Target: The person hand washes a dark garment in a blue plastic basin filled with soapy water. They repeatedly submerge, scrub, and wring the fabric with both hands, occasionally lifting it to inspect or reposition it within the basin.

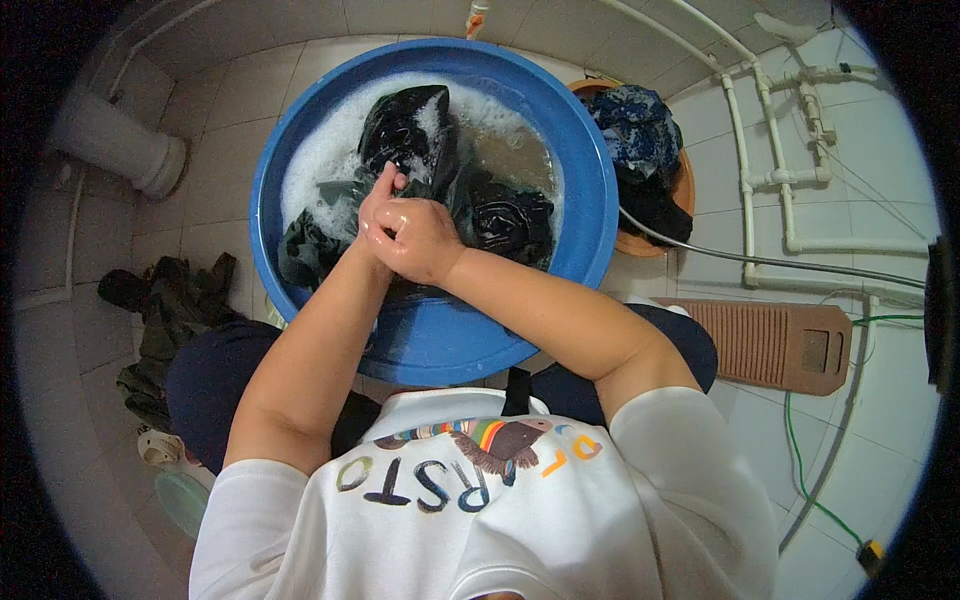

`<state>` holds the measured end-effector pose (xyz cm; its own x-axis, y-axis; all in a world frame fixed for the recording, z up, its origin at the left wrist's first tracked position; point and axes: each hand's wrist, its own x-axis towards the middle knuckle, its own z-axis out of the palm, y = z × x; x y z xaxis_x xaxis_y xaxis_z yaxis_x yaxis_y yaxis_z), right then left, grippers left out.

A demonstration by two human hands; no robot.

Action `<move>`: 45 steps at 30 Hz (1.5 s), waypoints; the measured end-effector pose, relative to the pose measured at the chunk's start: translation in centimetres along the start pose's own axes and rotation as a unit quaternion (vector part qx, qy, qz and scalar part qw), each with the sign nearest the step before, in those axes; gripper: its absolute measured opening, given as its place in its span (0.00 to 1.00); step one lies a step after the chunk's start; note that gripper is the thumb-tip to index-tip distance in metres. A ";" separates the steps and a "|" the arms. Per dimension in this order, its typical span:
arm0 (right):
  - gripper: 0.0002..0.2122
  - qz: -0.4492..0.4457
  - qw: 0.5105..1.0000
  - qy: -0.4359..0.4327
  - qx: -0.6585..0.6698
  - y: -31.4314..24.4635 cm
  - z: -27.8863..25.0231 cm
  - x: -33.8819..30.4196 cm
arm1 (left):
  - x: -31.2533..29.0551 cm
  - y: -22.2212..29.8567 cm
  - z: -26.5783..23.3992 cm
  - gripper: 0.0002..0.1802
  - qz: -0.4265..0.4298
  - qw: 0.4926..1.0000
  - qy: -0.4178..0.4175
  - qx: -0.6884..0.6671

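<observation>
A large blue basin (590,170) holds soapy water and a dark wet garment (500,215). Both my hands are over the middle of the basin, pressed together. My left hand (378,196) is closed on a fold of the dark garment, fingers curled at its top. My right hand (420,240) lies beside and partly over the left, also clenched on the wet cloth. Foam covers the left part of the water. Part of the garment under my hands is hidden.
A brown tub (684,190) with dark blue patterned clothes (637,125) stands right of the basin. A brown washboard (775,343) lies on the tiled floor at right. A heap of dark clothes (170,310) lies at left. White pipes (790,180) run along the right wall; a hose crosses there.
</observation>
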<state>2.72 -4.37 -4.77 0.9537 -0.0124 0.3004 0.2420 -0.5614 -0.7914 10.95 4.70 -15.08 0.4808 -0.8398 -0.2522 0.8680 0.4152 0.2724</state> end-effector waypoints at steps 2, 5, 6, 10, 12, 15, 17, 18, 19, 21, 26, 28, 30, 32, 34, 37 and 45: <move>0.07 0.011 1.000 0.009 0.009 1.8 0.1 0.4 | -0.6 -0.5 4.0 0.16 0.031 0.991 0.132 0.002; 0.12 0.138 0.982 0.096 -0.084 7.6 -2.2 2.7 | -0.5 -1.5 7.4 0.13 0.063 0.965 0.255 0.014; 0.13 0.181 0.972 0.110 -0.103 9.2 -3.9 3.5 | -0.6 -1.7 8.4 0.11 0.072 0.961 0.261 0.056; 0.19 0.284 0.916 0.156 -0.236 16.2 -7.7 1.4 | -0.9 -1.8 9.6 0.11 0.145 0.942 0.252 0.167; 0.19 0.308 0.889 -0.030 -0.337 18.7 -7.8 0.0 | -0.6 -1.4 9.2 0.15 0.143 0.940 0.270 0.153; 0.17 0.382 0.806 -0.320 -0.320 23.6 -7.5 0.1 | -0.6 -1.6 9.1 0.19 0.149 0.928 0.293 0.177; 0.13 0.340 0.837 -0.236 -0.359 23.5 -7.5 0.0 | -0.2 -1.5 8.0 0.21 0.155 0.924 0.289 0.196; 0.11 0.344 0.844 -0.152 -0.382 21.6 -7.3 0.6 | 0.0 -1.5 6.8 0.20 0.159 0.928 0.270 0.202; 0.09 0.299 0.883 -0.058 -0.357 18.7 -6.9 1.1 | 0.0 -1.4 6.1 0.20 0.163 0.932 0.252 0.204; 0.08 0.205 0.924 0.129 -0.296 14.8 -6.5 1.7 | 0.3 -1.2 6.3 0.16 0.166 0.950 0.220 0.146; 0.09 -0.028 0.996 0.085 0.006 5.4 -2.0 2.5 | -0.9 -0.9 9.3 0.23 0.083 0.956 0.280 0.022; 0.07 -0.073 0.996 0.051 -0.007 0.9 -1.0 1.1 | 0.3 -0.2 2.3 0.18 0.086 0.982 0.169 0.023; 0.07 -0.126 0.992 0.014 -0.028 -0.9 -0.6 0.2 | 0.2 -0.4 2.5 0.14 0.089 0.963 0.244 0.079; 0.07 -0.093 0.993 0.052 -0.042 1.3 -0.1 0.5 | 0.0 -1.4 3.3 0.15 0.133 0.956 0.253 0.069; 0.12 0.036 0.992 0.099 -0.067 3.9 0.3 1.6 | -0.3 -2.3 5.7 0.16 0.155 0.935 0.305 0.089; 0.10 0.146 0.979 0.121 -0.070 4.7 0.3 2.9 | 0.2 -2.0 7.5 0.14 0.159 0.912 0.357 0.122; 0.05 -0.096 0.991 0.083 -0.052 2.4 1.0 0.7 | 0.5 -1.0 0.3 0.15 0.087 0.983 0.161 0.009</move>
<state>4.15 -4.88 -7.00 0.8480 -0.0280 0.5293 0.3875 -0.6487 -0.6551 10.33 3.75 -15.23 0.6384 -0.6018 -0.4799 0.7685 0.5334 0.3533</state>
